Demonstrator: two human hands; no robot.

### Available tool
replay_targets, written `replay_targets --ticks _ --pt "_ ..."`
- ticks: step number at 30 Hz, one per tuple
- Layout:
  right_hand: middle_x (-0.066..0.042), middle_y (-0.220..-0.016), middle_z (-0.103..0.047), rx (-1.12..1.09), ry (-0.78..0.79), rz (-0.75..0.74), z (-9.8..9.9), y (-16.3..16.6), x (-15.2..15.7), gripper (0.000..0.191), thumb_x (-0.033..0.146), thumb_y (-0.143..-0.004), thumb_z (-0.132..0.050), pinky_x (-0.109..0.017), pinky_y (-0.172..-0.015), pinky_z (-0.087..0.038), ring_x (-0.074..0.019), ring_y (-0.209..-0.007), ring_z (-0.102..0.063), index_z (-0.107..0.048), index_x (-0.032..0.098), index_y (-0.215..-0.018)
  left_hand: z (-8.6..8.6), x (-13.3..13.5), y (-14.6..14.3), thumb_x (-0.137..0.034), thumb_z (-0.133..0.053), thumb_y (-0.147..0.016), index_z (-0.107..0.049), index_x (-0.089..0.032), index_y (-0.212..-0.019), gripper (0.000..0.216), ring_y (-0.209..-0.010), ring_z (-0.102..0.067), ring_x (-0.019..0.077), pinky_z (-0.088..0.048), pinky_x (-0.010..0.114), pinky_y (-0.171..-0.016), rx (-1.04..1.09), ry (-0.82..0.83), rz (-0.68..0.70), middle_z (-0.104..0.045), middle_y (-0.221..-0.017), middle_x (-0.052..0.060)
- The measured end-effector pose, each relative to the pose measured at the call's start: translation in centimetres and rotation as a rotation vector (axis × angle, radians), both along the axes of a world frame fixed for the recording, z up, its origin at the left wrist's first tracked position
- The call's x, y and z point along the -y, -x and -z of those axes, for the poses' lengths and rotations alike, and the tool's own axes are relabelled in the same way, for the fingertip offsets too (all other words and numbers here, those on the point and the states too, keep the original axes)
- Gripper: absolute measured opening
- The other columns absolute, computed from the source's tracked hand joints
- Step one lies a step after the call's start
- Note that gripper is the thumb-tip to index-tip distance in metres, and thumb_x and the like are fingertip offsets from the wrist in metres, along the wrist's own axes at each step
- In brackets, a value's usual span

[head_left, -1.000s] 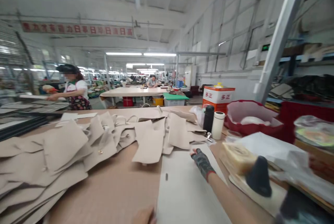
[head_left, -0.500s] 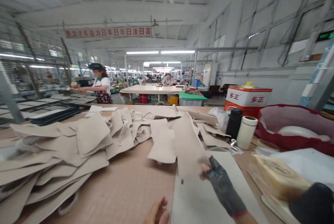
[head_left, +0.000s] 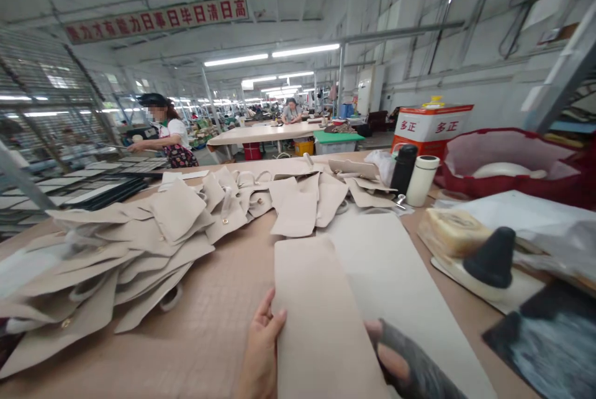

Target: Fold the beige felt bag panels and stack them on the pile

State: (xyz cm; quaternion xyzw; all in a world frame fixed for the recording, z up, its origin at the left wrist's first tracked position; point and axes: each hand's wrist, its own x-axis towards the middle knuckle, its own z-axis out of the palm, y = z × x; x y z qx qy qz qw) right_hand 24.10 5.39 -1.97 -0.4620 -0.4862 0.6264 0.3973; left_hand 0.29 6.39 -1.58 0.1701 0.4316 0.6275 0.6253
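A long beige leather-like panel (head_left: 316, 312) lies lengthwise in front of me on the brown table (head_left: 209, 324). My bare left hand (head_left: 261, 349) grips its left edge with fingers curled round it. My right hand (head_left: 405, 365), in a dark fingerless glove, holds the panel's right edge low in the view. Under the panel lies a larger pale sheet (head_left: 400, 281).
Several beige cut pieces (head_left: 153, 237) are heaped across the left and far side of the table. A black bottle (head_left: 403, 168) and white cup (head_left: 423, 180) stand at the back right, near a red basket (head_left: 507, 169). A black cone (head_left: 492, 257) sits at right. A person (head_left: 162, 138) works at the far left.
My right hand drew one beige panel from the heap toward me, and my left hand came up to take its left edge. The view has tilted down.
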Motion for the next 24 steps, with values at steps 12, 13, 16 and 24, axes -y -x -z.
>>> replay_targets --ticks 12,13,16,24 --pt "0.003 -0.056 -0.054 -0.164 -0.034 -0.004 -2.0 3.1 -0.9 0.033 0.047 -0.078 -0.058 -0.020 -0.044 -0.036 -0.0078 -0.048 -0.049 -0.055 0.016 -0.069 -1.1 2.5 1.3 -0.021 -0.079 -0.063 -0.037 -0.021 -0.136 0.084 -0.083 -0.070 0.0255 -0.057 0.035 -0.075 -0.093 0.013 0.014 -0.071 -0.099 0.007" --pt "0.003 -0.057 -0.055 -0.162 -0.036 -0.018 -1.9 3.0 -0.8 0.033 0.047 -0.078 -0.058 -0.020 -0.045 -0.037 -0.0079 -0.049 -0.049 -0.055 0.015 -0.069 -1.0 2.5 1.4 -0.022 -0.079 -0.063 -0.037 -0.021 -0.136 0.084 -0.083 -0.070 0.0260 -0.057 0.035 -0.075 -0.107 0.010 0.019 -0.071 -0.099 0.008" --pt "0.003 -0.056 -0.055 -0.153 -0.037 -0.042 -1.6 2.7 -0.8 0.033 0.048 -0.075 -0.059 -0.022 -0.047 -0.039 -0.0088 -0.049 -0.050 -0.053 0.016 -0.068 -0.5 2.2 2.0 -0.028 -0.076 -0.065 -0.036 -0.019 -0.137 0.083 -0.087 -0.068 0.0287 -0.055 0.039 -0.076 -0.205 0.002 0.053 -0.071 -0.099 0.010" --pt "0.003 -0.052 -0.054 -0.021 -0.051 -0.064 -1.7 4.6 -0.8 0.034 0.051 -0.070 -0.056 -0.025 -0.048 -0.043 -0.0108 -0.045 -0.051 -0.049 0.019 -0.063 -1.7 2.1 -0.9 -0.038 -0.061 -0.076 -0.065 -0.018 -0.084 0.022 -0.100 -0.056 0.0277 -0.043 0.039 -0.087 -1.227 -0.324 -0.120 -0.064 -0.099 0.011"
